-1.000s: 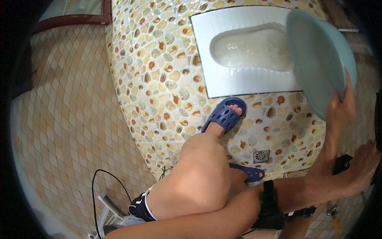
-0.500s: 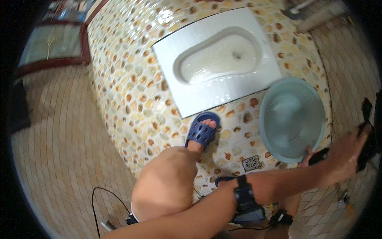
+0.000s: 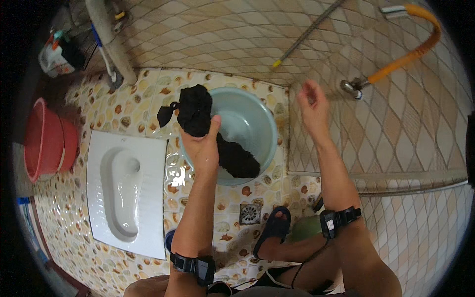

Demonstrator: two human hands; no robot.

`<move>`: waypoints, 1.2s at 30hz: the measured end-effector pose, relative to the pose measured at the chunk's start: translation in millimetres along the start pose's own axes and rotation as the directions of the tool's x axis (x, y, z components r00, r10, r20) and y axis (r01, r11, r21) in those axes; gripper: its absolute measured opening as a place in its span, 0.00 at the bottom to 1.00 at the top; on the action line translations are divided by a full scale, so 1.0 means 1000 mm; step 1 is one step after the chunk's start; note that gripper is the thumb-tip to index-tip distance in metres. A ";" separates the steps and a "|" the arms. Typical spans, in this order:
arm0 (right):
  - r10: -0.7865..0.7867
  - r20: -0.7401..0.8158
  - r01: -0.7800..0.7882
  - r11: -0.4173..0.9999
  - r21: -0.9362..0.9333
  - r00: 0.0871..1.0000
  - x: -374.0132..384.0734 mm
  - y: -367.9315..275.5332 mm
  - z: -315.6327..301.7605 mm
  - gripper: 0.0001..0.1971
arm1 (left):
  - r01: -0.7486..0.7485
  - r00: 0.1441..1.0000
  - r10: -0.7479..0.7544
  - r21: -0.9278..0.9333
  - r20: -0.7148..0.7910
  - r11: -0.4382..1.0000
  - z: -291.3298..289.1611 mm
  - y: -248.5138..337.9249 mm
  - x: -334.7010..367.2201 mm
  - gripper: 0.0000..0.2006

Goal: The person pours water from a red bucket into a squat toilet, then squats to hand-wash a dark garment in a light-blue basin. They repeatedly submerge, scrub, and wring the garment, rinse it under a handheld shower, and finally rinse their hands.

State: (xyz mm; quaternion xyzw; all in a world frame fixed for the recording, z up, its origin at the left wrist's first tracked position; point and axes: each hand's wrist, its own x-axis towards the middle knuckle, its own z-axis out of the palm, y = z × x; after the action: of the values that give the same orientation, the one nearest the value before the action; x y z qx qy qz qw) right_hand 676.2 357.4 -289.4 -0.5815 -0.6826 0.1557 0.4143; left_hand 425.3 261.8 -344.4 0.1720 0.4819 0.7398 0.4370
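My left hand (image 3: 202,151) is closed around a wet-looking black cloth (image 3: 194,109), which bunches above the fingers and hangs below them. A small tail of the cloth sticks out to the left. Its lower part droops over the light-blue basin (image 3: 269,116), which stands on the shell-patterned floor; whether it touches the basin cannot be told. Off to the right, beyond the rim, my right hand (image 3: 314,110) is raised by the tiled wall. Its fingers are loosely curled and apart from the thumb, with nothing visible in them.
A metal tap (image 3: 352,88) with an orange hose (image 3: 405,57) is on the right wall. A white squat toilet (image 3: 161,198) lies left of the basin. Beyond it are red buckets (image 3: 44,141) and a brush (image 3: 106,64). A floor drain (image 3: 250,214) sits near my slippered foot (image 3: 272,237).
The view has swung right, bringing the tap and wall in. My left hand, still holding the black cloth, is now at the basin's left side. My right hand has left the basin's rim.
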 end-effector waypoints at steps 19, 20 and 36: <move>-0.450 -0.075 0.252 0.622 -0.742 0.890 0.036 -0.032 -0.072 0.17 | 0.318 0.932 -0.363 0.508 -0.012 0.800 -0.052 -0.071 -0.003 0.19; -0.475 -0.019 0.275 0.542 -0.794 0.880 0.039 -0.026 -0.068 0.18 | 0.192 0.975 -0.221 0.538 -0.012 0.821 -0.056 -0.071 -0.003 0.18; -0.003 0.348 0.188 0.846 -0.500 0.938 0.077 -0.038 0.001 0.13 | 0.133 0.976 0.040 0.738 -0.212 0.662 -0.109 -0.042 0.032 0.09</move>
State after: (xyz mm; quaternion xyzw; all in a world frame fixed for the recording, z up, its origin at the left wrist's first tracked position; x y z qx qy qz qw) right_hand 651.2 418.4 -234.0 -0.6022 -0.7875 0.0381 0.1252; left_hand 354.0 233.3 -437.3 0.2447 0.7904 0.4789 0.2935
